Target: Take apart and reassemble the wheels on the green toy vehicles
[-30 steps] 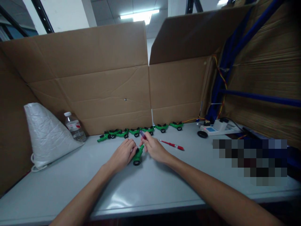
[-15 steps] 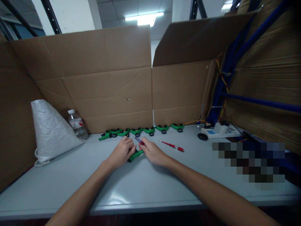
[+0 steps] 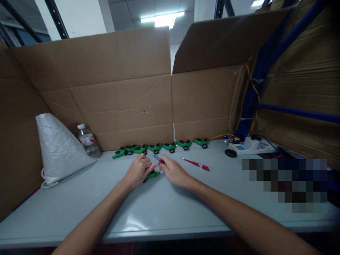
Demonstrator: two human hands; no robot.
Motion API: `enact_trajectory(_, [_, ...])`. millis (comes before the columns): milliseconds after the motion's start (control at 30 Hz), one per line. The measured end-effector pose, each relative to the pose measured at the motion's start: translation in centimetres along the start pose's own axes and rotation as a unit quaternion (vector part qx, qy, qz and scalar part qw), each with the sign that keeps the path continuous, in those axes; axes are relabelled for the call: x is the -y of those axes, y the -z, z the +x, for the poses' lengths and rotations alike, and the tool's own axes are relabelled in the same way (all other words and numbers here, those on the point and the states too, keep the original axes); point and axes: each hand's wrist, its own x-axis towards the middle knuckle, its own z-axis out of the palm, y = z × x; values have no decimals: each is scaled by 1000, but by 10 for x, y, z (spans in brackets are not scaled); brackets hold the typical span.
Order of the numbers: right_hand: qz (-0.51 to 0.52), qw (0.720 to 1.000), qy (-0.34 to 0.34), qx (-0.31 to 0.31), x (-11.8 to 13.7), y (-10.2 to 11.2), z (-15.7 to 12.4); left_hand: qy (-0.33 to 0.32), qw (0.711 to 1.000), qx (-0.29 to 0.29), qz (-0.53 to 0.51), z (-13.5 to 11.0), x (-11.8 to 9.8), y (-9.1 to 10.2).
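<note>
My left hand (image 3: 138,170) is closed on a green toy vehicle part (image 3: 152,175) just above the tabletop; its fingers cover much of the piece. My right hand (image 3: 174,171) grips a slim screwdriver (image 3: 158,159) with a clear and red handle. The clear end sticks out up and to the left, and its tip is hidden. Both hands are close together, with the left fingertips near or against the right ones; I cannot tell whether they touch. Another screwdriver (image 3: 196,163), with a red handle, lies on the table to the right.
Several green toy vehicles (image 3: 170,147) with black wheels stand in a row along the cardboard wall (image 3: 119,95). A white bag (image 3: 61,152) and a water bottle (image 3: 88,141) are at the left. A power strip (image 3: 252,146) and a black ring (image 3: 231,153) lie at the right.
My left fingers have shifted and stretch a little farther toward my right hand, covering more of the green part. The view has moved very slightly.
</note>
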Motion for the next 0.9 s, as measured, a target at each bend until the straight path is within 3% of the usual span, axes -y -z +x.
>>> enact_trajectory(233, [-22, 997, -48, -62, -1, 16, 7, 91, 992, -60, -65, 3, -8, 0])
enact_trajectory(433, [-99, 986, -72, -117, -18, 29, 16, 96, 989, -36, -108, 3, -15, -10])
enact_trajectory(633, [-155, 976, -99, -115, -22, 32, 19, 86, 990, 3, -113, 4, -16, -16])
enact_trajectory(900, [-198, 971, -90, -95, -12, 33, 10, 126, 992, 17, -22, -4, 0, 2])
